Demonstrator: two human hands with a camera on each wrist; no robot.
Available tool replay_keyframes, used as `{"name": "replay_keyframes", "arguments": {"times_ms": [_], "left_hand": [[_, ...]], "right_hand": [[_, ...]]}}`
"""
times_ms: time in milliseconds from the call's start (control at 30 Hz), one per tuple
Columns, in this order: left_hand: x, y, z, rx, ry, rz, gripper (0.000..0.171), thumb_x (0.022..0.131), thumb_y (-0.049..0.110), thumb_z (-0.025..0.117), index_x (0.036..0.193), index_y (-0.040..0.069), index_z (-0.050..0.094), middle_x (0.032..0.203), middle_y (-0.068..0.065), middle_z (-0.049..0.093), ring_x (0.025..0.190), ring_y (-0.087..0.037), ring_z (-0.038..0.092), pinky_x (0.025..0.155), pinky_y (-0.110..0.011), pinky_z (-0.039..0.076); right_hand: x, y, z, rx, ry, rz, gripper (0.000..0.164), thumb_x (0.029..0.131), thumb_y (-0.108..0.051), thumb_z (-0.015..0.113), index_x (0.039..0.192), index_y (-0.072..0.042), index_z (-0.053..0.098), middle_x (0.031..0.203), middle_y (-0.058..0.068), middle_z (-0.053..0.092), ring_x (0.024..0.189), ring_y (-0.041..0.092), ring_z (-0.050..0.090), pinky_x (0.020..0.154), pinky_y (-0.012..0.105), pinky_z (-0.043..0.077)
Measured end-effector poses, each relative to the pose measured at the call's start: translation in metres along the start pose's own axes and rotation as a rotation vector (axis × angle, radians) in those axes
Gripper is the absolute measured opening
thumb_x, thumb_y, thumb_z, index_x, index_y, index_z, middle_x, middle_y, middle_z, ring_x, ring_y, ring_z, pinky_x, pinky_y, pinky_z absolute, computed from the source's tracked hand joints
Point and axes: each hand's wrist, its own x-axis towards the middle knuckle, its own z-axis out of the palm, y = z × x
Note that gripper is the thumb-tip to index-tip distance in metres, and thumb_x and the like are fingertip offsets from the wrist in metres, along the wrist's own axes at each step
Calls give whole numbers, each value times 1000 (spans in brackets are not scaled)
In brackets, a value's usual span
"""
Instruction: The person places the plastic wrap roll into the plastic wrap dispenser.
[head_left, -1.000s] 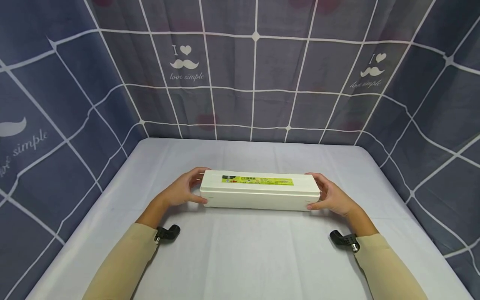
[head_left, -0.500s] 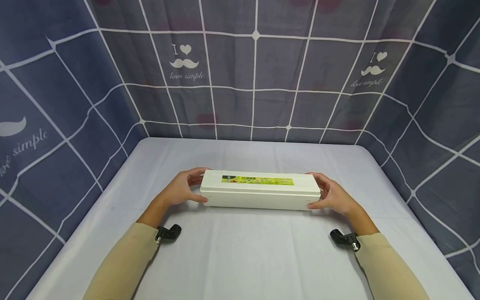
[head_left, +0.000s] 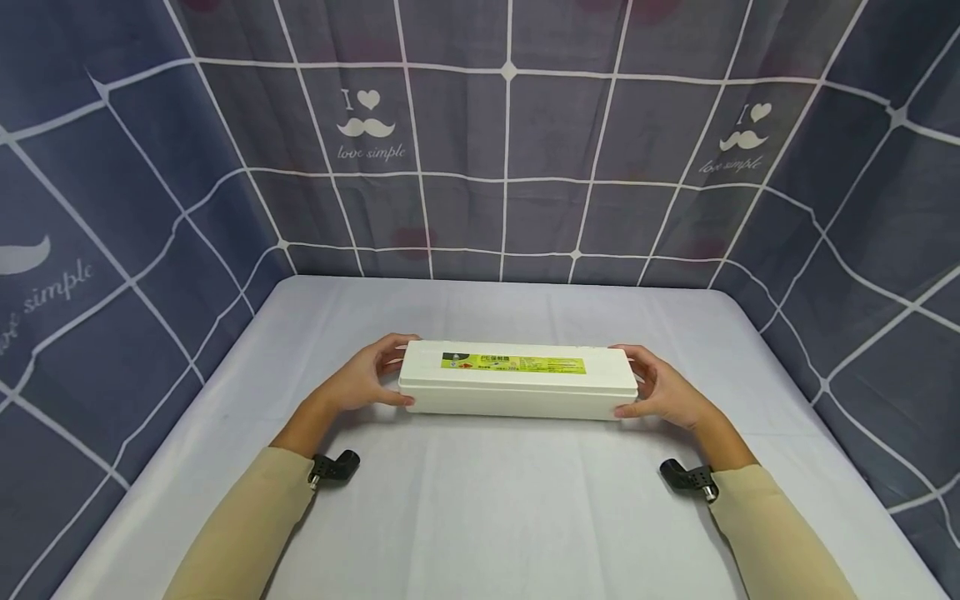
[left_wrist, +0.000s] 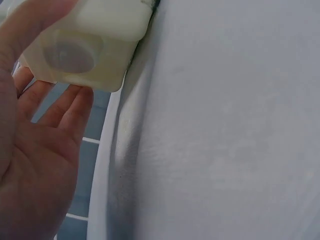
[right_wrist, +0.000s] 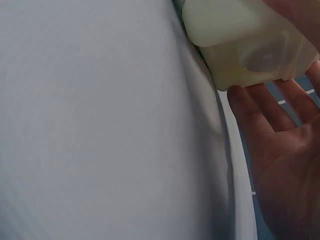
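Note:
A long white cling film box [head_left: 517, 402] with a yellow-green label [head_left: 513, 363] on its lid lies crosswise on the table, lid down. My left hand [head_left: 367, 377] holds its left end, thumb at the front and fingers at the back. At the other end my right hand [head_left: 666, 390] grips in the same way, mirrored. The left wrist view shows the box's end face [left_wrist: 72, 55], with a round recess, between the thumb and fingers of the left hand [left_wrist: 42, 155]. A similar end face [right_wrist: 265, 55] is within the right hand [right_wrist: 292, 160] in the right wrist view.
A white cloth [head_left: 495, 508] covers the table. Dark grey-blue curtains [head_left: 465, 208] with white grid lines stand behind it and at both sides. A black wrist camera [head_left: 335, 467] is at the left cuff, another black camera [head_left: 688, 477] at the right cuff.

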Motion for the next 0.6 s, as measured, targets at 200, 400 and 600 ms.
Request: {"name": "replay_keyframes", "arguments": {"times_ms": [200,400,600], "left_hand": [[0,3,-1,-6,-33,-12,91,71,6,94,147,12,45,153,-12,48,147,-37,43,122,-51,33],[-1,6,-1,-19,-39,-3,74,85,7,84,148,8,45,154,-16,47,145,-39,44,121,-53,35],[1,5,-1,-47,-26,-14,72,84,7,84,146,10,48,152,-13,48,144,-37,46,117,-33,43]], "right_hand": [[1,-4,0,12,-16,19,90,77,10,82,154,-1,36,146,-6,51,125,5,56,93,23,58],[3,-10,1,-47,21,30,75,86,2,78,151,-2,42,144,-8,52,124,4,58,92,20,57],[4,-12,0,-18,14,26,76,83,6,79,149,3,42,142,-7,55,123,4,59,91,22,58]]}}
